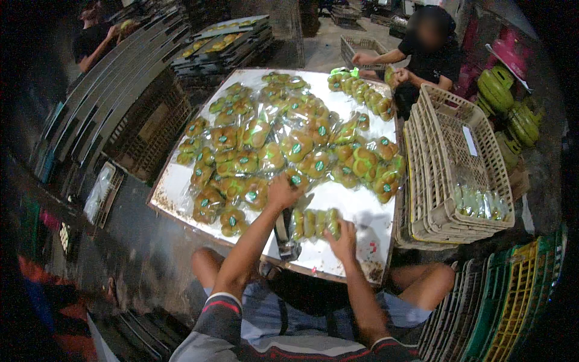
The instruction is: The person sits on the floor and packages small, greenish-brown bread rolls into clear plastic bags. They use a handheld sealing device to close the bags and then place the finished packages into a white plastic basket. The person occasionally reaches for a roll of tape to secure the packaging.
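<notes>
A white table (356,205) in front of me is covered with clear bags of browned, green-streaked bread, many bearing a round green sticker. My left hand (283,192) reaches to the near side of the pile, its fingers closed on a stickered bread bag (295,179). Close to the table's near edge lies a bag of green rolls (315,224) set in a row, with no sticker visible on it. My right hand (342,239) grips this bag at its right end. Between my forearms stands a dark metal device (286,238), partly hidden by my left arm; its kind is unclear.
Stacked beige crates (461,160) rise against the table's right side, some bagged bread inside the top one. Across the table a person (425,54) handles bread beside a row of rolls (365,95). Left are tray racks and a brown crate (148,123); green gas cylinders (496,90) stand far right.
</notes>
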Tool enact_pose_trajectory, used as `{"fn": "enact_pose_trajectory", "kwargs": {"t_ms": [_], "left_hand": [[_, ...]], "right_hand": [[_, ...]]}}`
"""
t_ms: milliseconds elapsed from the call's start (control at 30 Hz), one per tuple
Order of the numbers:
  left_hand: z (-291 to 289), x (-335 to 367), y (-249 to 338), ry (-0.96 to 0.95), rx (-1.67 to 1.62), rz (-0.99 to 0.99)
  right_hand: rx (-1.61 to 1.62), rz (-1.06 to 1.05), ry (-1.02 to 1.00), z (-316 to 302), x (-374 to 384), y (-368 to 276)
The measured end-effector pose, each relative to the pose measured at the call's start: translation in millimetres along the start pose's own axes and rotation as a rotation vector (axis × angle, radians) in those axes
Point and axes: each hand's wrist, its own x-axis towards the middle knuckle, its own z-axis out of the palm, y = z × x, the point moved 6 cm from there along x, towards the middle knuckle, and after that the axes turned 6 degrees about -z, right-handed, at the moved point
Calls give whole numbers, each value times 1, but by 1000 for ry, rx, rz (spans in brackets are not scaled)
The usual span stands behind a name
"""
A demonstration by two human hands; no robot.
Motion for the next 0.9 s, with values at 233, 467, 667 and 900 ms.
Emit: {"fn": "enact_pose_trajectory", "kwargs": {"t_ms": [233,467,667,900], "left_hand": [[-10,4,74,-270,285,179],[-111,-151,118,103,228,809],[-60,-192,17,-289,-1507,-271],[-58,-248,30,-757,-1199,-102]], "right_hand": [[668,241,196,-16,9,26],[1465,324,-195,-64,22,-48],[1387,173,-415,-42,-10,-104],[837,-50,-139,-86,-11,-113]]}}
